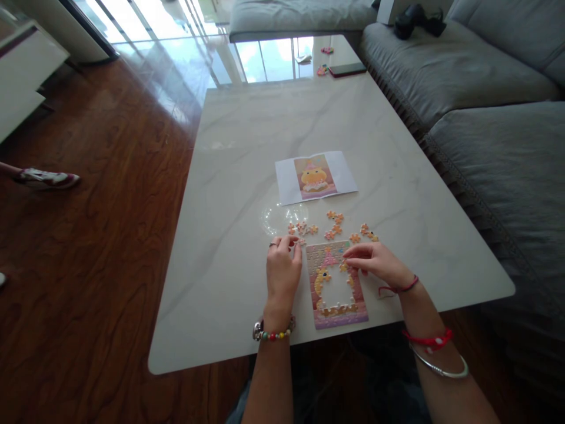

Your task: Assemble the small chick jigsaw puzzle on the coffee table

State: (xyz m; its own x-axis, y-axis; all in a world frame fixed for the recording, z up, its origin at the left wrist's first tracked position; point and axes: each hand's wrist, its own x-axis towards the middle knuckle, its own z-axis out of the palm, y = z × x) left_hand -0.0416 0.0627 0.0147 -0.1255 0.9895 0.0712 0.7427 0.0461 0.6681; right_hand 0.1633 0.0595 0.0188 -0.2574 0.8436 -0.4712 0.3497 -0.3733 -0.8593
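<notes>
A jigsaw puzzle [315,315] lies near the table's front edge, its border joined and a gap in its middle through which the white table shows. My right hand [375,262] reaches over the puzzle's upper right, thumb and fingers pinched on a small yellowish jigsaw piece at the gap's edge. Just left of the puzzle's top corner is my left hand [282,262], its thumb and forefinger closed about a pale jigsaw piece [302,242]. Several loose orange pieces [338,228] lie in small clusters beyond the puzzle.
Behind the loose pieces lies a paper sheet [286,182] with a printed picture of a yellow figure. A dark phone-like slab [347,69] rests at the table's far end. A grey sofa [485,76] runs along the right. At left, a person's shoe [48,178] stands on the wooden floor.
</notes>
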